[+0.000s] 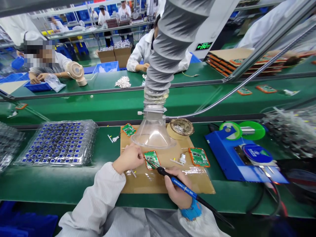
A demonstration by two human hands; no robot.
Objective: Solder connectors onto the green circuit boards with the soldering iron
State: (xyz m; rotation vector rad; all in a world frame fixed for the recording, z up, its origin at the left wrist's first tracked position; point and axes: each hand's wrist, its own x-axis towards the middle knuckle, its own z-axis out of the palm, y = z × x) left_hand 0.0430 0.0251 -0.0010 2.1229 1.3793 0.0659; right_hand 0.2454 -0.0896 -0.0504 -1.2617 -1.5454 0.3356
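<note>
A blue and black soldering iron (182, 186) is gripped in my right hand (178, 187), its tip over a green circuit board with an orange edge (152, 159). My left hand (131, 158) is closed in a pinch at the board's left side; what its fingertips hold is too small to make out. Under my left hand lies a small white part (133, 173). A white connector piece (182, 159) rests right of the board, beside a second circuit board (199, 157). Another board (128, 129) lies at the back left of the brown work sheet (158, 186).
A clear fume extractor hood (155, 131) hangs just behind the board on a grey hose (170, 42). Behind it stands a round tip-cleaning pot (181, 128). A blue solder wire feeder (222, 154) sits right; stacked clear trays (58, 143) sit left. Co-workers sit across the bench.
</note>
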